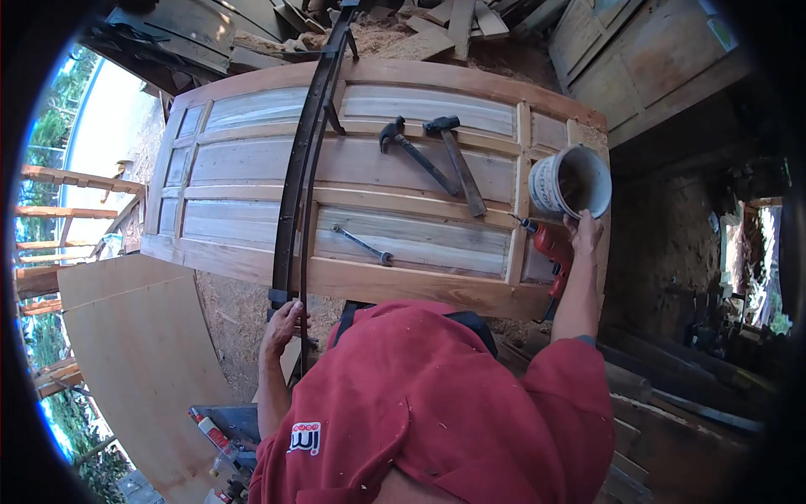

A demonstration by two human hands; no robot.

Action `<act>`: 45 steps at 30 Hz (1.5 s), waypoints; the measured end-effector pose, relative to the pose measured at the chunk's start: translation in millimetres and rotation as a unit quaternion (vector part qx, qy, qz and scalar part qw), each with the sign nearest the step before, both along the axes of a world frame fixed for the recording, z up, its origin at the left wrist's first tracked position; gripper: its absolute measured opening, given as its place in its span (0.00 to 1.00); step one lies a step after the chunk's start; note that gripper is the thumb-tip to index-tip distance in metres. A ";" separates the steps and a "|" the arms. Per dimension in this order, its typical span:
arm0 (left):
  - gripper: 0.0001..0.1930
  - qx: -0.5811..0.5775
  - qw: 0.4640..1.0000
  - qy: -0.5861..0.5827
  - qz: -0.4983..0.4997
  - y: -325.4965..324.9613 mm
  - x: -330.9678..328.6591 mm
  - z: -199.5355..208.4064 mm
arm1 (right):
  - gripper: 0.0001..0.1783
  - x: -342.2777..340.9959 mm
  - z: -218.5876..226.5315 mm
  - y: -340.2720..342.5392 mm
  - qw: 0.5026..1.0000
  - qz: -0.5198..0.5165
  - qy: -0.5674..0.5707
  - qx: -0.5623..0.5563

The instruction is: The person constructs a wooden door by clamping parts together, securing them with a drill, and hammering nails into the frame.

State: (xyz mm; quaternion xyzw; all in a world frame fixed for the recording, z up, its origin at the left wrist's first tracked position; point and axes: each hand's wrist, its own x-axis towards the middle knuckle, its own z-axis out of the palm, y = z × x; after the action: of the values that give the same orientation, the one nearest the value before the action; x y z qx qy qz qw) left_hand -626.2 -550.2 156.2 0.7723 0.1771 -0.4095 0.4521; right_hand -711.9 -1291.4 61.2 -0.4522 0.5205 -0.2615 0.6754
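A wooden panelled door (403, 197) lies flat in front of me. A long dark metal bar clamp (304, 168) spans it from front to back. At the clamp's near end my left hand (284, 326) is closed around the bar, its fingers partly hidden. On the right, my right hand (584, 228) grips the near rim of a white plastic bucket (547, 186), which is tilted with its mouth toward me; what it contains is hard to make out. A red power drill (550, 244) lies beside that hand on the door.
A claw hammer (420, 160) and a second hammer (457, 164) rest mid-door, with a wrench (363, 245) nearer me. A plywood sheet (138, 336) leans at the left. Wood offcuts (457, 29) are piled behind the door. A glue bottle (211, 433) stands at lower left.
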 end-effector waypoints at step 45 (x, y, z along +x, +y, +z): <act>0.22 0.118 0.976 -0.175 -0.057 -104.0 117.7 -27.9 | 0.16 288.4 -80.8 248.6 0.576 0.587 0.264 -0.504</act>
State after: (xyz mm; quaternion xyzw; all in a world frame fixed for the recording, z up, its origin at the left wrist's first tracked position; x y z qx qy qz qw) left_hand -508.5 -654.2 128.3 0.8887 0.0981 -0.2693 0.3578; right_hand -423.5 -1042.8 -19.6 -0.9754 0.0811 0.1027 0.1775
